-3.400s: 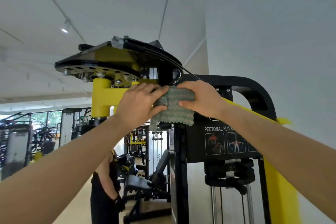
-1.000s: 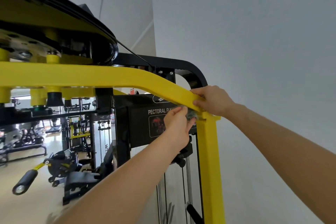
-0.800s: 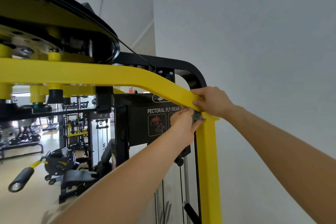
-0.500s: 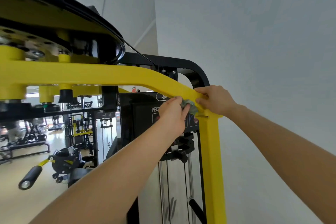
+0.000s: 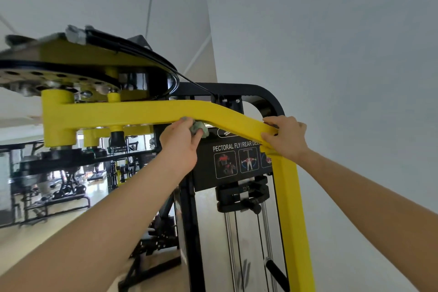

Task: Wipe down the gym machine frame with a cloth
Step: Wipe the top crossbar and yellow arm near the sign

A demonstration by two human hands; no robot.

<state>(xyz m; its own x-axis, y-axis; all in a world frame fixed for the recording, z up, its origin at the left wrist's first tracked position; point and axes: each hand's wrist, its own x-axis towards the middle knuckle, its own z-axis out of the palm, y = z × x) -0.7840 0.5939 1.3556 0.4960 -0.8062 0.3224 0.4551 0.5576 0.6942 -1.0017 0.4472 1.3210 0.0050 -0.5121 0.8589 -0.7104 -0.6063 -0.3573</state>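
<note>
Left hand: my left hand (image 5: 180, 147) was raised to the underside of the yellow bar (image 5: 132, 114), with fingers and thumb curled tight round the cloth (image 5: 199, 127).
Cloth: it was pale green and bunched into a small wad. Only a bit showed past my fingers, touching the bar's lower edge about where the bar starts to slope down.
Right hand: my right hand (image 5: 286, 137) gripped the same bar farther right, fingers hooked over its top and thumb on its near face. This was at the corner where the bar meets the yellow post (image 5: 294, 220). It held no cloth.
Yellow bar: it ran level from a thick collar on the left, then bent down to the right into the post, which stood upright.
Label plate: a black plate (image 5: 237, 163) behind my hands read "PECTORAL FLY/REAR DE" — the rest was hidden by the bar — with small exercise pictures beneath.
Weights: a black weight block (image 5: 241, 197) sat on shiny rods (image 5: 229, 244) below the plate, just left of the post.
Top: a round yellow-and-black disc (image 5: 59, 54) sat above the bar's left end, with holes in its underside. A thin cable (image 5: 194, 83) ran from it toward the black frame (image 5: 260, 91).
Surroundings: a white wall (image 5: 355, 54) stood to the right, and other gym machines (image 5: 71, 197) showed far off on the left — blurred.
</note>
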